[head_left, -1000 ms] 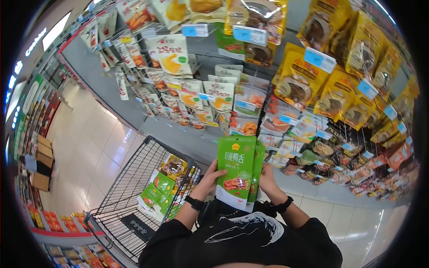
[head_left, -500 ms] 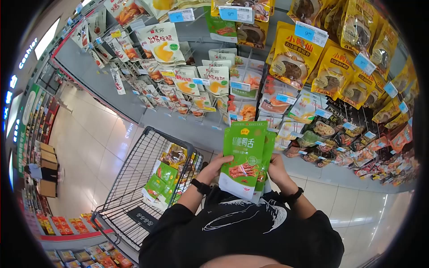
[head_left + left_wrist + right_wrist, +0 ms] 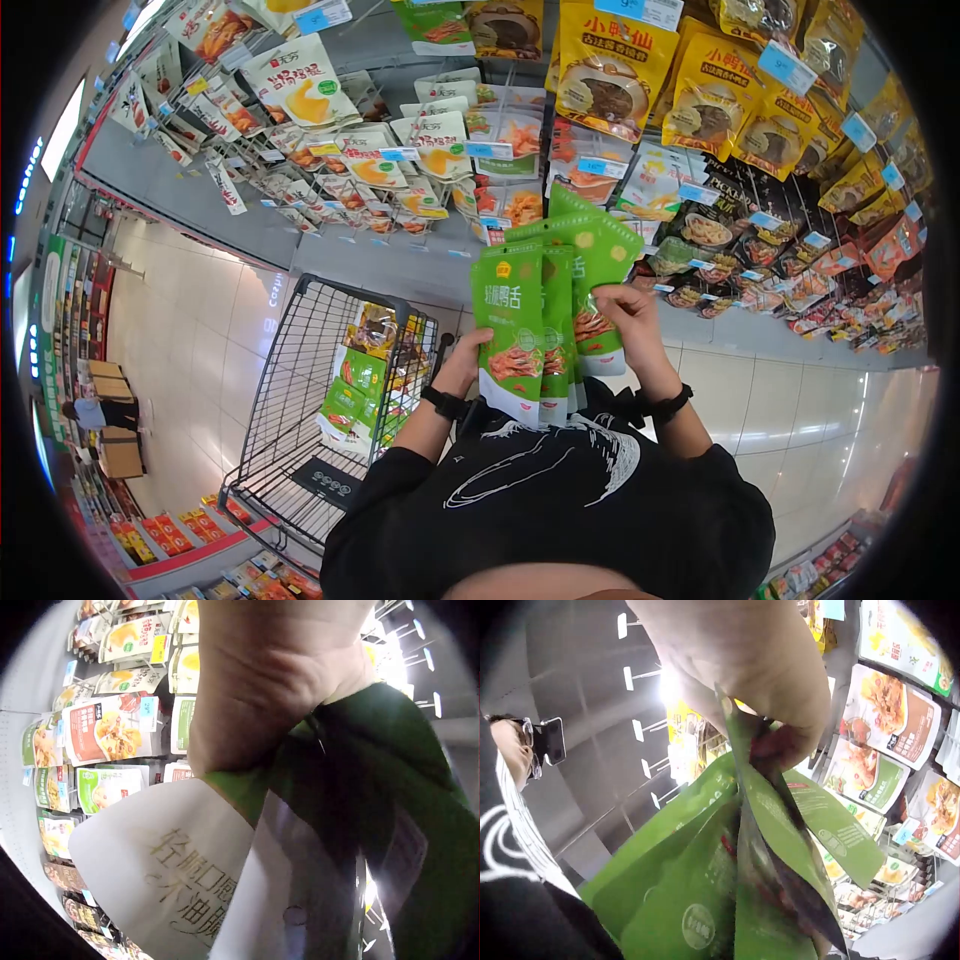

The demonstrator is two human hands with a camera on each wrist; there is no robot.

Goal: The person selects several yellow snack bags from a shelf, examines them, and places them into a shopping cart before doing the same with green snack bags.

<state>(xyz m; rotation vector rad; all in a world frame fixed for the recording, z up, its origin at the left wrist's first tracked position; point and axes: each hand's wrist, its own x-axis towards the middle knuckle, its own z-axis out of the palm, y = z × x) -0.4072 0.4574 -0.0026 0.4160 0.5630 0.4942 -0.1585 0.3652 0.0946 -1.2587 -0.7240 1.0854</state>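
Several green snack packets (image 3: pixel 548 315) are fanned out in front of my chest. My left hand (image 3: pixel 466 357) grips the front packet (image 3: pixel 511 325) by its lower left edge. My right hand (image 3: pixel 625 320) pinches the rear packets (image 3: pixel 598 280), which lean to the right. In the left wrist view the hand (image 3: pixel 277 675) clasps the white-backed green packets (image 3: pixel 315 847) from above. In the right wrist view the fingers (image 3: pixel 757 667) pinch the top edges of the green packets (image 3: pixel 727 885).
A black wire shopping cart (image 3: pixel 300 400) stands at my left with green and yellow packets (image 3: pixel 365 380) inside. Hanging snack bags fill the rack (image 3: pixel 560 110) ahead, yellow ones (image 3: pixel 700 90) to the upper right. Tiled aisle floor (image 3: pixel 190 320) stretches left.
The packets were held as one flat stack; now they are fanned apart, the right hand drawing the rear ones up and right. My view has tilted downward.
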